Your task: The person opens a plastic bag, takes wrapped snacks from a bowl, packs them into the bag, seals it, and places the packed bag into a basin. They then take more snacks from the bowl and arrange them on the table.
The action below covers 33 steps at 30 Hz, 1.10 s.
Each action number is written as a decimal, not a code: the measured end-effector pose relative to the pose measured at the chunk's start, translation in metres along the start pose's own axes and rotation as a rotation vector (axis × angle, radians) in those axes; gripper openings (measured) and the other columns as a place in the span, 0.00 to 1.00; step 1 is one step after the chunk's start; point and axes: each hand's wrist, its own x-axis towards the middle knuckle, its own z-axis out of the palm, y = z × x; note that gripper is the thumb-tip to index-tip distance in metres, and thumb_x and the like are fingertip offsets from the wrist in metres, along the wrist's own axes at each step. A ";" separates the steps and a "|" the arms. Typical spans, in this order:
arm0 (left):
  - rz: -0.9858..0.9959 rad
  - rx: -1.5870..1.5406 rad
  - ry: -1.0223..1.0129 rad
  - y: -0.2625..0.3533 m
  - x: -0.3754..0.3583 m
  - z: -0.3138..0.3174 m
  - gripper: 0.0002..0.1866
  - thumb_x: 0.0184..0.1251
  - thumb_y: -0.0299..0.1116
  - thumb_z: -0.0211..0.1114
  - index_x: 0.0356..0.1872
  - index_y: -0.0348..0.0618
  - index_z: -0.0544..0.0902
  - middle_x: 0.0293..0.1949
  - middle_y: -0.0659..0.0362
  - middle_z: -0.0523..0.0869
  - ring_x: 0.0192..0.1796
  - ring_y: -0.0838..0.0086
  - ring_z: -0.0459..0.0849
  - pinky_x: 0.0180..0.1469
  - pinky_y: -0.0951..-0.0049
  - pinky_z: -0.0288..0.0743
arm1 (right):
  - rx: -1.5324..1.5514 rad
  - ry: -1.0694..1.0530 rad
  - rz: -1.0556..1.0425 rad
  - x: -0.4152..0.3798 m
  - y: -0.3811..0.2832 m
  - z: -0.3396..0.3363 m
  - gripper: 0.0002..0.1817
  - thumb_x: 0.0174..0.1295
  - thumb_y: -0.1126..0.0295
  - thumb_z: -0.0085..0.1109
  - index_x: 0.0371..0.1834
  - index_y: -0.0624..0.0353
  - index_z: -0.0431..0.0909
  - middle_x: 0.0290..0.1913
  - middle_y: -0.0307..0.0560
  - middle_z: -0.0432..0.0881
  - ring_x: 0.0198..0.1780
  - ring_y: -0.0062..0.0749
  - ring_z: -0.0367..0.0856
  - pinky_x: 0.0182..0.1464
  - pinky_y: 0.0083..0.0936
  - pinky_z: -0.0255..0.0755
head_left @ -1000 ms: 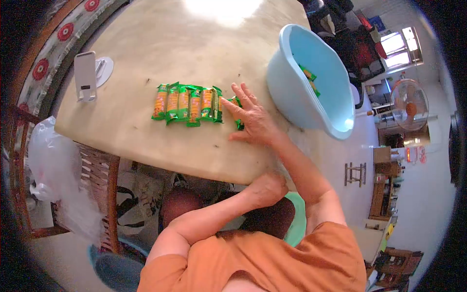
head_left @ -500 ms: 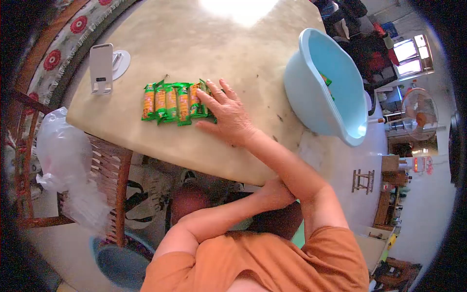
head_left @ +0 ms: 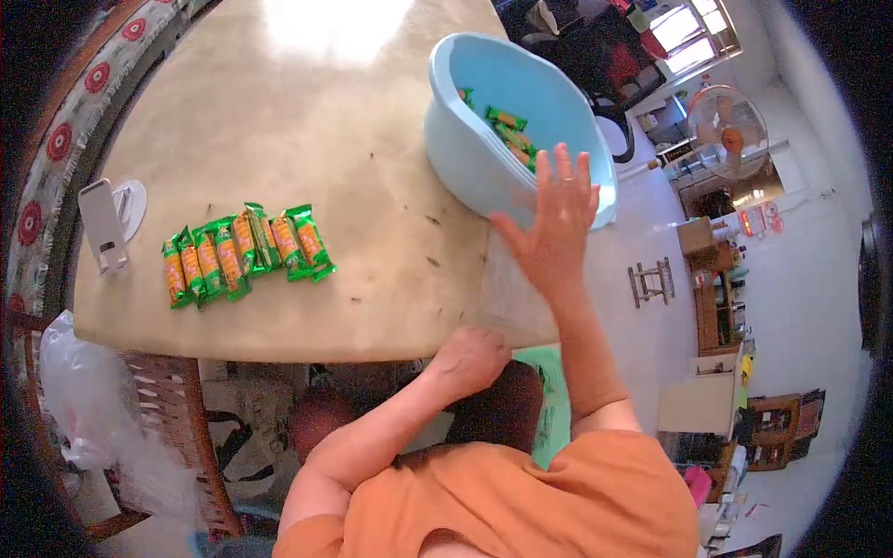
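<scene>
At the far left a white phone stand (head_left: 104,226) stood on the beige desk (head_left: 307,121), near its left edge. Just right of it lay a row of green-and-orange snack packets (head_left: 244,253), side by side and overlapping, tilted slightly, with the last one on the right a little fanned out from the rest. Nothing touched them.

Further right, at the near edge of the desk, the left hand (head_left: 468,361) rested in a loose fist, its grip clenched on nothing that could be seen.

Right again, the right hand (head_left: 555,223) was raised with fingers spread and its grip released, empty, held just in front of the near wall of the light blue plastic basin (head_left: 470,153). The basin sat tipped on the far right part of the desk, its mouth turned toward the room, and more of the same packets (head_left: 507,132) lay inside against its back wall.

Judging from this, the hand looked headed for the basin. To do it well, it should go over the rim rather than push against the wall, since the tipped basin could slide or rock toward the desk's edge. Pinching one packet by its sealed end would keep the others from dragging out with it.
</scene>
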 end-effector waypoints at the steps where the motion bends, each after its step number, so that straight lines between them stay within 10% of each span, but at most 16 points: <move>1: 0.021 0.038 0.034 -0.001 -0.001 -0.001 0.10 0.61 0.35 0.55 0.29 0.44 0.83 0.30 0.49 0.84 0.34 0.50 0.83 0.37 0.50 0.77 | -0.039 -0.024 0.018 -0.006 0.015 0.004 0.43 0.49 0.53 0.69 0.68 0.54 0.61 0.69 0.59 0.62 0.73 0.58 0.53 0.67 0.63 0.46; 7: 0.026 0.065 0.084 -0.003 -0.002 0.002 0.10 0.60 0.36 0.55 0.27 0.45 0.83 0.29 0.51 0.84 0.33 0.53 0.85 0.34 0.54 0.79 | 0.068 -0.045 -0.060 0.010 0.028 0.018 0.27 0.53 0.67 0.65 0.57 0.57 0.69 0.55 0.54 0.78 0.59 0.50 0.74 0.61 0.49 0.64; 17: -0.171 -0.015 -0.039 -0.004 0.000 0.005 0.11 0.61 0.36 0.54 0.26 0.45 0.82 0.31 0.47 0.84 0.35 0.49 0.83 0.36 0.51 0.77 | 0.098 -0.044 -0.068 0.079 0.017 0.068 0.24 0.56 0.63 0.64 0.55 0.55 0.72 0.47 0.55 0.81 0.51 0.49 0.79 0.51 0.40 0.72; 19: -0.083 0.065 0.013 -0.005 0.001 0.003 0.09 0.58 0.32 0.55 0.21 0.44 0.80 0.26 0.49 0.81 0.30 0.51 0.81 0.32 0.54 0.76 | 0.208 -0.040 -0.155 0.088 0.016 0.057 0.10 0.63 0.70 0.53 0.34 0.68 0.70 0.27 0.61 0.78 0.33 0.53 0.81 0.37 0.44 0.74; 22: 0.048 0.061 0.111 -0.009 -0.004 0.005 0.07 0.57 0.31 0.57 0.21 0.44 0.79 0.24 0.50 0.79 0.28 0.52 0.79 0.30 0.54 0.75 | 0.213 -0.174 -0.108 0.073 0.024 0.033 0.41 0.59 0.60 0.65 0.73 0.54 0.54 0.74 0.64 0.49 0.76 0.62 0.42 0.72 0.59 0.42; 26: 0.092 0.058 0.291 -0.008 -0.004 0.003 0.03 0.55 0.31 0.61 0.28 0.45 0.79 0.29 0.53 0.80 0.33 0.56 0.79 0.34 0.58 0.74 | 0.238 0.227 -0.156 0.002 0.048 0.016 0.20 0.56 0.63 0.64 0.49 0.59 0.75 0.47 0.55 0.80 0.51 0.50 0.78 0.55 0.38 0.71; 29: 0.106 0.213 0.448 -0.005 0.002 -0.003 0.08 0.55 0.33 0.63 0.36 0.46 0.80 0.39 0.56 0.80 0.45 0.62 0.79 0.45 0.57 0.73 | 0.506 -0.280 0.148 -0.084 0.072 0.011 0.16 0.53 0.67 0.66 0.42 0.62 0.77 0.53 0.55 0.77 0.56 0.50 0.74 0.58 0.38 0.69; 33: 0.037 0.470 0.381 0.000 0.011 -0.010 0.16 0.55 0.37 0.66 0.44 0.46 0.79 0.49 0.60 0.78 0.59 0.67 0.74 0.59 0.49 0.66 | 0.549 -0.373 0.096 -0.169 0.068 0.009 0.16 0.49 0.67 0.68 0.40 0.60 0.79 0.51 0.54 0.78 0.56 0.49 0.74 0.57 0.37 0.70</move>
